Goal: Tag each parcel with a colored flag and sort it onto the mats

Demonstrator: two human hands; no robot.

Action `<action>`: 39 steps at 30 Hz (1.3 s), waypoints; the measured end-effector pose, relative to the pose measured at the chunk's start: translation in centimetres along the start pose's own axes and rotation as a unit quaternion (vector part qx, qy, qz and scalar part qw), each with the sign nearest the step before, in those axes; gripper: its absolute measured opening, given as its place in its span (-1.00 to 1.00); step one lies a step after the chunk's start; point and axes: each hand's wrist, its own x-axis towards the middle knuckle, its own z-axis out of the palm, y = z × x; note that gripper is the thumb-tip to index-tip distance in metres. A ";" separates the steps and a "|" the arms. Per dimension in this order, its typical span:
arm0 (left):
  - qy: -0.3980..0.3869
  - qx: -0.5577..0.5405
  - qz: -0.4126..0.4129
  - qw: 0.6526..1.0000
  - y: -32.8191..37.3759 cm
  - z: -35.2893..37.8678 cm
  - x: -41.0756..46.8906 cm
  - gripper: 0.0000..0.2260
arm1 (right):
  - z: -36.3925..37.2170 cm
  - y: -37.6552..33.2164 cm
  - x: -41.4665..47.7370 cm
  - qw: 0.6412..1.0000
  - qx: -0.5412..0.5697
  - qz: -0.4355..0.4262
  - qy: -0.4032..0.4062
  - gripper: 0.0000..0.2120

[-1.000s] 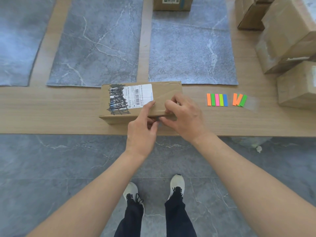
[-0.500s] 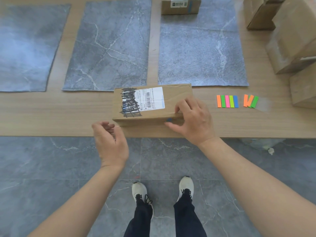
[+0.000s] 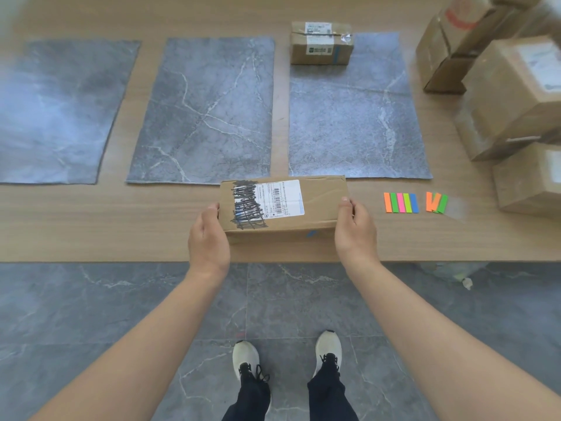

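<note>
**One parcel on a mat, one tagged and in the hands, a stack to go**

The table [image 3: 91, 223] runs across in front of both hands. Three grey mats lie on it beyond them: the left mat [image 3: 54, 110] off to the left and the middle mat [image 3: 206, 110] ahead of the left hand are both bare. The right mat [image 3: 355, 117], ahead of the right hand, has one small parcel [image 3: 320, 44] at its far left corner. This reads as the only parcel sorted so far.

To the right of the right hand is a stack of brown parcels [image 3: 510, 95] with no flag showing on them, so most of the work seems to lie ahead.

The held parcel [image 3: 282, 205] is between the hands at the near edge of the table, label up. The left hand [image 3: 208, 235] grips its left end and the right hand [image 3: 355, 232] grips its right end, thumbs on top. Whether it is lifted or resting I cannot tell.

Just right of the right hand lie a row of colored flags [image 3: 400, 202] and a looser bunch of flags [image 3: 436, 202].

A small blue flag [image 3: 311, 233] shows on the parcel's near face, by the right hand. It looks tagged, so what remains for it is choosing its mat.
</note>
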 end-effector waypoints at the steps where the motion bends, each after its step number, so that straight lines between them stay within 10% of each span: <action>1: -0.004 -0.003 -0.003 1.000 0.3 -0.1 0.0 -0.47 | 0.2 -0.2 -0.1 1.000 0.005 0.007 0.008 -0.61; 23: -0.108 -0.002 0.092 0.990 13.7 -2.1 3.7 -0.52 | -1.1 -13.2 -0.9 0.989 0.084 -0.025 0.123 -0.69; 39: -0.091 -0.024 0.060 0.994 21.0 14.2 12.0 -0.57 | -4.8 -16.1 20.3 0.997 0.052 -0.026 0.043 -0.83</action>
